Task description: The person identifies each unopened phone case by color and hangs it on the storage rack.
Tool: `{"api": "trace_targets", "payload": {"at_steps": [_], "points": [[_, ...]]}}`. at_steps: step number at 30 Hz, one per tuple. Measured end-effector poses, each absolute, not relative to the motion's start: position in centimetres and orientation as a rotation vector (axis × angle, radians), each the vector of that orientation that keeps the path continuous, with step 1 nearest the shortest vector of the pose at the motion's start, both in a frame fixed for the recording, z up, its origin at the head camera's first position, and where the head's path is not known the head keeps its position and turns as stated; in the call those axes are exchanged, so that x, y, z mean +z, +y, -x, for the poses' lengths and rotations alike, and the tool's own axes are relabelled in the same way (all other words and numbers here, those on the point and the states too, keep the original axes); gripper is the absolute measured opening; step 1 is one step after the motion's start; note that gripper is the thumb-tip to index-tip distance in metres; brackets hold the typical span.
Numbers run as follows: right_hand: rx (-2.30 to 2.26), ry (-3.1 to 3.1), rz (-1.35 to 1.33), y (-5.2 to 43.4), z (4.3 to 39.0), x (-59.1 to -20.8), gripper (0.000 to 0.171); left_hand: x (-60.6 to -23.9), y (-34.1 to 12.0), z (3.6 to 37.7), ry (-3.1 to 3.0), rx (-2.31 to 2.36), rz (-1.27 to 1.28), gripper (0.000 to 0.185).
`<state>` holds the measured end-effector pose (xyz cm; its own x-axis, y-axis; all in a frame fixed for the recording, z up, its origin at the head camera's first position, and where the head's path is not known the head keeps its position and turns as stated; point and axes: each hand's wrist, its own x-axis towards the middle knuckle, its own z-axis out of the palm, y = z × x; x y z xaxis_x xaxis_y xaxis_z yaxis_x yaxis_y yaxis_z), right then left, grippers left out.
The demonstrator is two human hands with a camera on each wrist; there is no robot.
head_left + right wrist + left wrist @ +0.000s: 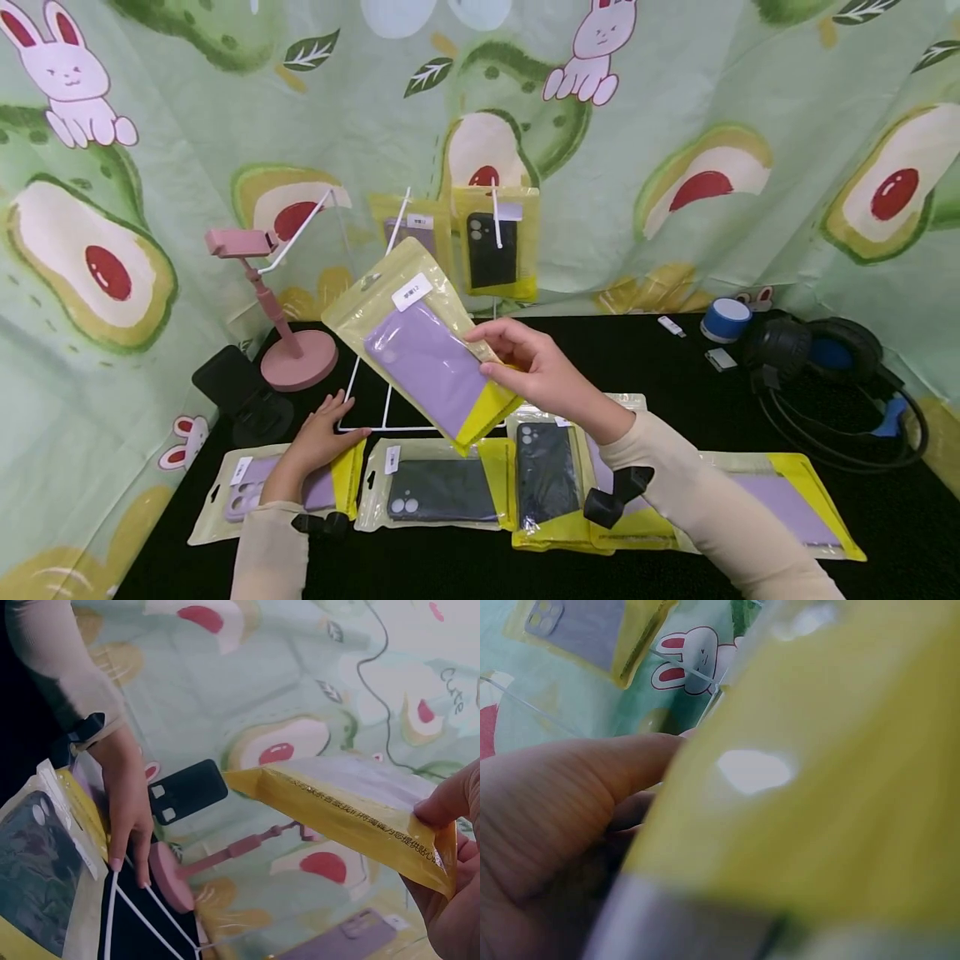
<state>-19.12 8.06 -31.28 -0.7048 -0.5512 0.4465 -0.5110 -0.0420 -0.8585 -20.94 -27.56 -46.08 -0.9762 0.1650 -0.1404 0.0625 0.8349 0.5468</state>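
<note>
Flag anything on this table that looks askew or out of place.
The packaged cases in the front row overlap unevenly, and the black one lies turned against its neighbour. The right hand holds a purple case packet tilted in the air. No damage or spills visible.

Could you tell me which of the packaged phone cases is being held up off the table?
The purple case in the yellow pouch, pinched by the right hand; the others lie flat or hang on the rack.
</note>
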Motion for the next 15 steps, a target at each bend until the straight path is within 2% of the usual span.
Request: {"api": "trace_targets", "payload": {"at_steps": [8, 15], "points": [[-1.954, 2.162, 1.028, 7.4, 20.7, -32.2, 0.031, -46.4, -27.6, 21.0, 2.839, 0.848, -0.175, 0.079], [-2.005, 2.311, 0.853, 6.4, 24.3, -32.9, 0.031, -46.4, -27.5, 21.0, 2.852, 0.84, -0.184, 0.078]]}}
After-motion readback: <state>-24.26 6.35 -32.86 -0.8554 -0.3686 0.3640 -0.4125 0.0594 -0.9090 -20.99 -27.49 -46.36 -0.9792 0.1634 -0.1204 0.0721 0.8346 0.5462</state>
